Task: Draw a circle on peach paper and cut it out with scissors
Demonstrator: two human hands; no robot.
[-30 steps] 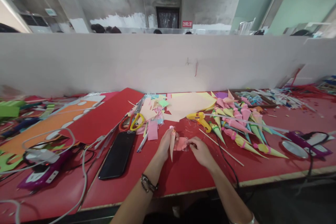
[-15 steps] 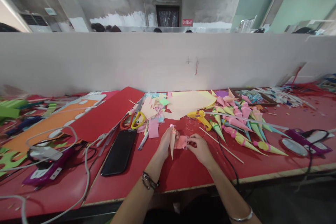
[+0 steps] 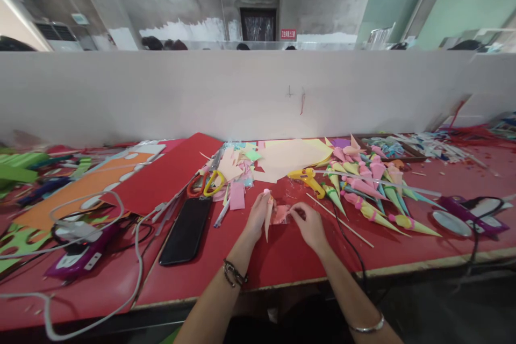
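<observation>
My left hand [image 3: 257, 219] is closed around a slim, peach-coloured paper cone [image 3: 268, 221], its point downward and a small pink ball at its top. Just right of the cone is a small pink piece [image 3: 281, 214], shiny like thin film or a little plastic bag. My right hand [image 3: 309, 227] pinches the right edge of this pink piece, thumb and fingers pressed together. How the left fingers meet the pink piece is hidden behind the cone.
A yellow glue gun [image 3: 308, 178] and a thin wooden stick [image 3: 341, 220] lie to the right, beside a heap of paper cones [image 3: 371, 183]. On the left are scissors [image 3: 213, 183], a black phone [image 3: 186, 231], red sheets [image 3: 161, 174] and a corded purple power strip [image 3: 80, 258].
My right hand has shifted slightly, still pinching the pink piece, which looks more crumpled now. The cone stays in my left hand. The view has turned a little to the left.
</observation>
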